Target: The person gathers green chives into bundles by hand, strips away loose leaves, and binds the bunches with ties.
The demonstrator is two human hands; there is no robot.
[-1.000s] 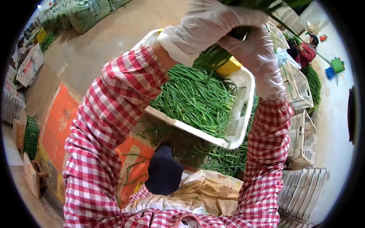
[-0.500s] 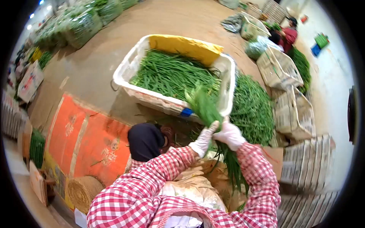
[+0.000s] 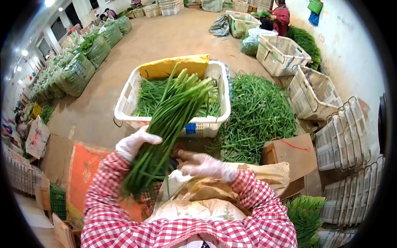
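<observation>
A thick bunch of chives [image 3: 173, 107], long green leaves with paler cut ends pointing up and away, is held in my gloved left hand [image 3: 138, 142]. The loose leaf tips hang down over my left sleeve. Just right of the bunch, my gloved right hand [image 3: 206, 165] reaches leftward with its fingers apart, slightly blurred and holding nothing. Beyond the bunch stands a white plastic crate [image 3: 120, 109] with more chives inside and a yellow sheet [image 3: 175, 67] along its far wall. A stained cloth [image 3: 206, 206] covers my lap.
A big heap of loose chives [image 3: 258, 120] lies right of the crate. A cardboard box [image 3: 291, 155] and more chives [image 3: 304, 219] are at my right. White crates [image 3: 281, 56] line the right wall, near a person in red [image 3: 281, 18]. Filled bags [image 3: 76, 74] stand far left.
The bunch has moved left and now leans the other way, in my left hand alone. My right hand has let go of it. The view has tilted up.
</observation>
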